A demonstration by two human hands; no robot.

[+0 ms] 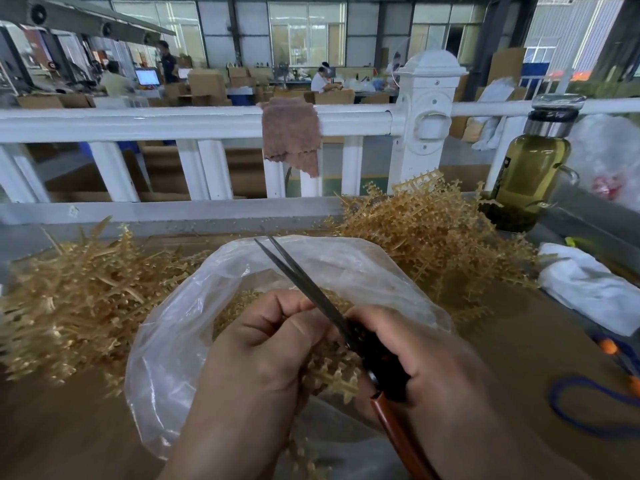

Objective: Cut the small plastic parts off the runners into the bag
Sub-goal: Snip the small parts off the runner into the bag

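Curls the left fingers (291, 310) tight round a tan runner (334, 377), clamping it into the palm of the left hand (263, 351), low in the middle of the frame. Wraps the right fingers (388, 323) round the black handle of the scissors (301, 278), with the right hand (433, 362) just beside the left. Points the dark blades up and left toward the centre of the frame, tips only barely apart, the orange-brown handle loop poking down out of the fist.

Holds all of this right over the open mouth of the clear plastic bag (180, 344), set on the brown surface (512, 344) mid-frame. Shows loose small parts (239, 306) heaped inside the bag, just above the left knuckles. Has one pile of runners (69, 299) at the left edge, up against the bag, and a second pile (426, 233) right of centre, behind the bag.

Further out, finds a glass bottle (530, 168) of greenish liquid upright at the right edge, beside the second pile, and a crumpled white bundle (588, 289) below it. Catches a blue cord (588, 431) looped at lower right. Looks past a white railing (173, 121) across the upper half, a brown rag (291, 133) draped over its top rail, into a blurred hall of cardboard boxes.
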